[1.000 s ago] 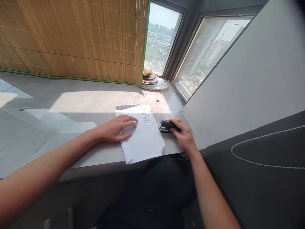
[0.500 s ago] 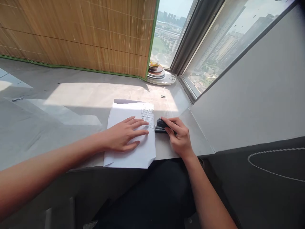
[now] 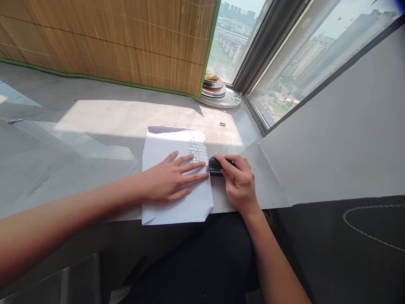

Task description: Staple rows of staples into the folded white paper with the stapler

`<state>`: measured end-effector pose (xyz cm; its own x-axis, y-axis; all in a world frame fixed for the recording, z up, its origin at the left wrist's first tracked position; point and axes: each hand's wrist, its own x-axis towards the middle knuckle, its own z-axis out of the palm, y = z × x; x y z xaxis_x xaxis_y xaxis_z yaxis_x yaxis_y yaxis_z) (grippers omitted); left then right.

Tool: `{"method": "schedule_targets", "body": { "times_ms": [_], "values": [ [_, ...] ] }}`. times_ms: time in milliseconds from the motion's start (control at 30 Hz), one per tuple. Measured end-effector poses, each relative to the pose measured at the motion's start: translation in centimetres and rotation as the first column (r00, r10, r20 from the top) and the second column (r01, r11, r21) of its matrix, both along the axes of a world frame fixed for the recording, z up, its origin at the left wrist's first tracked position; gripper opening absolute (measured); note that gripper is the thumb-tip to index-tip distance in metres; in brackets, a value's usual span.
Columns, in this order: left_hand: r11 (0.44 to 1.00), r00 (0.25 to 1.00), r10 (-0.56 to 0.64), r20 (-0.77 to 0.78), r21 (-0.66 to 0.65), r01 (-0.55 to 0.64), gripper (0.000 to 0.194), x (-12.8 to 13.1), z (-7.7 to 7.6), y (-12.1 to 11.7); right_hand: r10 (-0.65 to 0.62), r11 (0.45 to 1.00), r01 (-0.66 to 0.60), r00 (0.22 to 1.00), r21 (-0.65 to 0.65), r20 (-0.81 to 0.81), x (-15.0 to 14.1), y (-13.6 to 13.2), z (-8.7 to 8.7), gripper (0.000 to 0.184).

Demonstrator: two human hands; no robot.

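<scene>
White paper (image 3: 177, 211) lies on the ledge, its near edge reaching past the ledge's front. Rows of silvery staples (image 3: 197, 148) cover a patch near its right edge. My left hand (image 3: 174, 177) rests flat on the sheet with fingers spread, the fingertips beside the stapled patch. In my right hand (image 3: 238, 179) is a black stapler (image 3: 215, 165), gripped between thumb and fingers. The stapler's nose is at the paper's right edge, just below the stapled rows; its jaws look close together there.
Two small staple strips (image 3: 222, 124) lie on the ledge (image 3: 110, 112) beyond the stapler. Stacked plates (image 3: 218, 93) stand in the window corner beside a bamboo blind (image 3: 126, 42). A thin translucent sheet (image 3: 79, 147) lies at left. A white wall (image 3: 332, 126) rises on the right.
The stapler's jaws have closed at the paper's right edge, having stood apart before. My left hand has slid slightly right with the paper. The whole view has shifted a little.
</scene>
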<state>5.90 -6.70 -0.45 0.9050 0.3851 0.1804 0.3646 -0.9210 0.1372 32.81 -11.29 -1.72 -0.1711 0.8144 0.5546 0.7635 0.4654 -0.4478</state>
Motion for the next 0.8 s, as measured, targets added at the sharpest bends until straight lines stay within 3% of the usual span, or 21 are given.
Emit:
{"method": "schedule_targets", "body": {
  "times_ms": [433,800],
  "values": [
    [1.000,1.000,0.017,-0.003,0.020,-0.017,0.057,0.2,0.1,-0.1,-0.076,0.997,0.078,0.981,-0.004,0.179,-0.6,-0.4,0.2,0.055],
    [0.999,1.000,0.025,-0.007,0.026,-0.025,0.057,0.1,0.1,0.0,-0.093,0.994,0.111,0.896,-0.015,0.434,-1.3,-0.5,0.5,0.069]
  ]
}}
